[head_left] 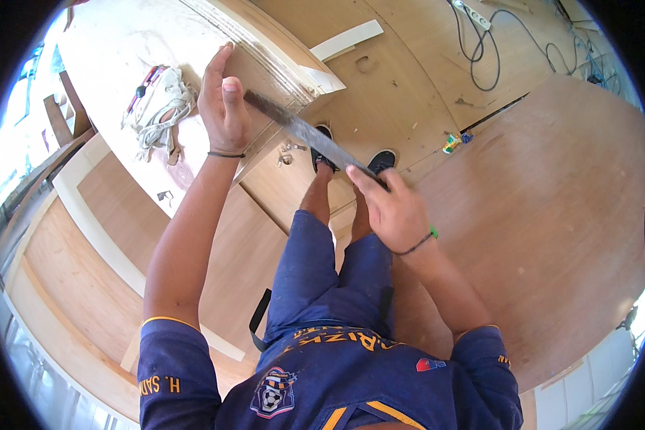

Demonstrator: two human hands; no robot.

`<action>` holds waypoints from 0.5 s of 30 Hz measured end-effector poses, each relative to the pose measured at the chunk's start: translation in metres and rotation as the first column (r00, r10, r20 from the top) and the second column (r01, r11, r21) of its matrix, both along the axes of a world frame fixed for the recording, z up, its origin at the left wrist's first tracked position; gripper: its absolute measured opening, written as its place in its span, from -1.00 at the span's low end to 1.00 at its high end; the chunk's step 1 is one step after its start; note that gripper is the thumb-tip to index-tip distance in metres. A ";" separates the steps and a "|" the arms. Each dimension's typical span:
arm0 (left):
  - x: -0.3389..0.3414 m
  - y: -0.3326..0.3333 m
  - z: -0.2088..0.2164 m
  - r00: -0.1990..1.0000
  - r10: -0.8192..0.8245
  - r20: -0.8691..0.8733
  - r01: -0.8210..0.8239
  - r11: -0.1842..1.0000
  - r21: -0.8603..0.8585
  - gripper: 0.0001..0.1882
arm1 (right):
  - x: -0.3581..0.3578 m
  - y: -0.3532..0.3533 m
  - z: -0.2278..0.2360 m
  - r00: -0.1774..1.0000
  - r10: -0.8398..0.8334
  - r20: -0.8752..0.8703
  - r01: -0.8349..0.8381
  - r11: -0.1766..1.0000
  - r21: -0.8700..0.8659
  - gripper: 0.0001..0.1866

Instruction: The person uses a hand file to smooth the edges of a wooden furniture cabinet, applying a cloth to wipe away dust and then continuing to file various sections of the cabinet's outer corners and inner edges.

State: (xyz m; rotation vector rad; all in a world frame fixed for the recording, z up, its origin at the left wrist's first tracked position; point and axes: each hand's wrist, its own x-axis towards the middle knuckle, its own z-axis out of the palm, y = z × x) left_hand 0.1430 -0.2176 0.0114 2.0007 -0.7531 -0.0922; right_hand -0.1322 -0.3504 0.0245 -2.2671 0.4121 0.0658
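My right hand [398, 215] is wrapped round the near end of a long flat metal file [312, 132], its index finger lying along the tool. The file slants up and left, and its far tip comes close to my left hand [224, 115]. That hand is open, fingers stretched upward and thumb apart, over the white-topped work surface [115, 64]. It appears to hold nothing; whether it touches the surface, I cannot tell. Left of it lies a crumpled pale cloth [163, 118]. Beside my fingers run the layered edges of stacked boards [265, 68].
A large brown wood panel [537, 215] fills the right side. On the wooden floor [416, 72] lie a white strip [347, 39], a power strip [473, 16] with black cable, and a small yellow-green packet [451, 142]. Curved wooden frames [79, 251] stand at lower left.
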 end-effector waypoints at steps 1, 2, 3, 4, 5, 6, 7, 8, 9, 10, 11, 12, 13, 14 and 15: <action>0.000 -0.001 0.002 1.000 -0.002 -0.012 0.002 1.000 0.001 -0.17 | 0.010 -0.002 -0.008 0.998 -0.043 0.042 0.042 0.999 0.016 -0.41; 0.000 -0.003 0.002 1.000 -0.009 0.003 0.009 1.000 -0.002 -0.18 | 0.025 -0.008 -0.013 0.996 -0.071 0.046 0.071 0.997 -0.007 -0.43; 0.001 -0.003 0.001 1.000 -0.018 0.017 0.018 1.000 -0.002 -0.19 | 0.043 -0.016 -0.013 0.994 -0.100 0.048 0.101 0.994 -0.027 -0.44; 0.001 -0.005 -0.001 0.999 -0.029 0.032 0.029 1.000 -0.007 -0.19 | 0.057 -0.027 -0.014 0.990 -0.131 0.053 0.134 0.990 -0.052 -0.46; 0.001 -0.004 -0.004 0.998 -0.042 0.044 0.041 0.999 0.025 -0.20 | 0.067 -0.038 -0.019 0.972 -0.187 0.145 0.183 0.982 0.038 -0.49; 0.000 -0.002 -0.009 0.997 -0.054 0.056 0.051 0.997 0.056 -0.21 | 0.076 -0.049 -0.024 0.941 -0.247 0.231 0.222 0.966 0.130 -0.52; 0.001 -0.004 -0.009 0.996 -0.066 0.067 0.060 0.994 0.087 -0.21 | 0.079 -0.055 -0.027 0.899 -0.311 0.308 0.249 0.942 0.224 -0.54; 0.001 -0.006 -0.008 0.987 -0.095 0.132 0.069 0.980 0.185 -0.21 | 0.074 -0.053 -0.025 0.905 -0.355 0.233 0.273 0.907 0.322 -0.56; 0.000 -0.006 -0.008 0.973 -0.127 0.192 0.069 0.957 0.282 -0.20 | 0.063 -0.048 -0.018 0.909 -0.388 0.154 0.297 0.860 0.414 -0.57; -0.002 -0.010 -0.006 0.956 -0.167 0.240 0.067 0.925 0.375 -0.19 | 0.051 -0.039 -0.021 0.899 -0.403 0.170 0.287 0.836 0.468 -0.58; -0.003 -0.013 -0.006 0.967 -0.141 0.213 0.054 0.928 0.368 -0.15 | 0.040 -0.032 -0.025 0.890 -0.415 0.188 0.267 0.810 0.522 -0.57; -0.002 -0.015 -0.008 0.970 -0.107 0.219 0.022 0.934 0.356 -0.13 | 0.031 -0.026 -0.029 0.918 -0.388 0.084 0.264 0.754 0.601 -0.56; -0.001 -0.016 -0.009 0.971 -0.068 0.228 -0.016 0.938 0.346 -0.12 | 0.023 -0.024 -0.030 0.939 -0.344 -0.015 0.263 0.691 0.673 -0.55; -0.001 -0.017 -0.011 0.971 -0.027 0.237 -0.056 0.940 0.335 -0.10 | 0.019 -0.024 -0.033 0.953 -0.293 -0.081 0.261 0.651 0.713 -0.53; -0.001 -0.017 -0.011 0.970 -0.023 0.242 -0.069 0.929 0.363 -0.07 | 0.015 -0.023 -0.035 0.960 -0.236 -0.151 0.267 0.609 0.747 -0.52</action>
